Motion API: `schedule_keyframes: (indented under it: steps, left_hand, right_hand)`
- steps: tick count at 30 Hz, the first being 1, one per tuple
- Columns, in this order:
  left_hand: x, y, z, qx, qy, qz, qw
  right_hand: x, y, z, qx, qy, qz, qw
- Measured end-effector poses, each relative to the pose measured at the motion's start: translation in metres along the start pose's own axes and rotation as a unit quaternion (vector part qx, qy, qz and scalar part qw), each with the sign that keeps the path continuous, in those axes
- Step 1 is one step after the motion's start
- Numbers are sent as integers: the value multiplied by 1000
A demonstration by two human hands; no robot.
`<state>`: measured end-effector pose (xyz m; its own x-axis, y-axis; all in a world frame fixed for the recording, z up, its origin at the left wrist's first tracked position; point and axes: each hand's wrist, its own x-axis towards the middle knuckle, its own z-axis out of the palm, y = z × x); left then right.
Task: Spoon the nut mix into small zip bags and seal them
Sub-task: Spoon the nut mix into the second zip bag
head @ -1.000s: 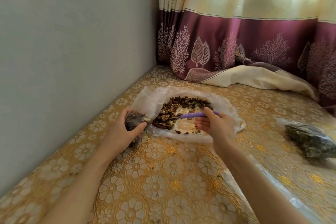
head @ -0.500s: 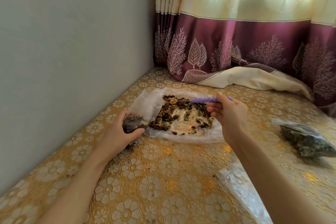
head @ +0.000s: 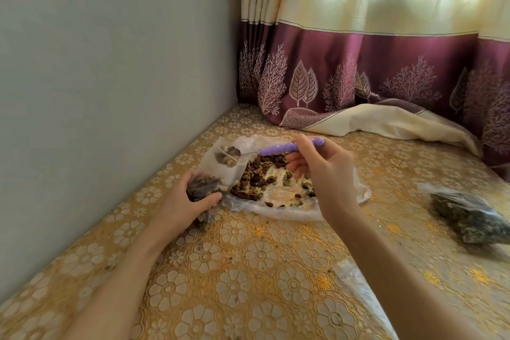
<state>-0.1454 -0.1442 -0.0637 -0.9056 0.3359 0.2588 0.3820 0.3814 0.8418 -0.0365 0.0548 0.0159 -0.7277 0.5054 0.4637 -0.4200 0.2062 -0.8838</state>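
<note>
**Nuts lifted on a spoon above an open bag**

A purple-handled spoon [head: 289, 148] is pinched between the thumb and curled fingers of the right hand [head: 323, 174], its handle held nearly level above the nut mix [head: 256, 176]. The bowl of the spoon, loaded with nuts, is seen at the far left end, over the raised mouth of a small zip bag [head: 218, 174]. Whether the bowl is already inside the mouth cannot be told.

The lower part of the bag, partly filled with dark nuts, is gripped by the left hand [head: 185, 201], with fingers and thumb curled around it. The bag is held just beside the left edge of a clear plastic sheet [head: 276, 211], on which the mix is spread.

The sheet is laid on a gold, flower-patterned tablecloth [head: 234, 270], close to a grey wall [head: 110, 77]. A second filled bag [head: 469, 218] is seen well apart at the right edge. More clear plastic [head: 358, 292] lies near the right forearm. A cream and purple curtain [head: 358, 63] hangs behind, its hem resting on the cloth.
</note>
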Motion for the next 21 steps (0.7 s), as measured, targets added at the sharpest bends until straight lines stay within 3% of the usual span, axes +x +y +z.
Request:
schedule_keyframes:
  steps: [4, 9, 15, 18, 21]
  left_hand:
    - [0, -1, 0, -8, 2, -2, 1000]
    - [0, -2, 1, -4, 10, -10, 1000]
    - [-2, 0, 1, -28, 28, 0, 999]
    - [-1, -1, 1, -69, 53, -10, 996]
    - [2, -1, 0, -141, 84, -32, 986]
  right_hand:
    - [-3, 2, -2, -28, -66, -65, 995]
    - [0, 4, -11, -16, -61, -61, 996]
    - [9, 8, -24, 84, 53, 28, 995]
    - [11, 14, -34, 44, 102, 54, 992]
    - [10, 20, -43, -38, 97, 53, 993]
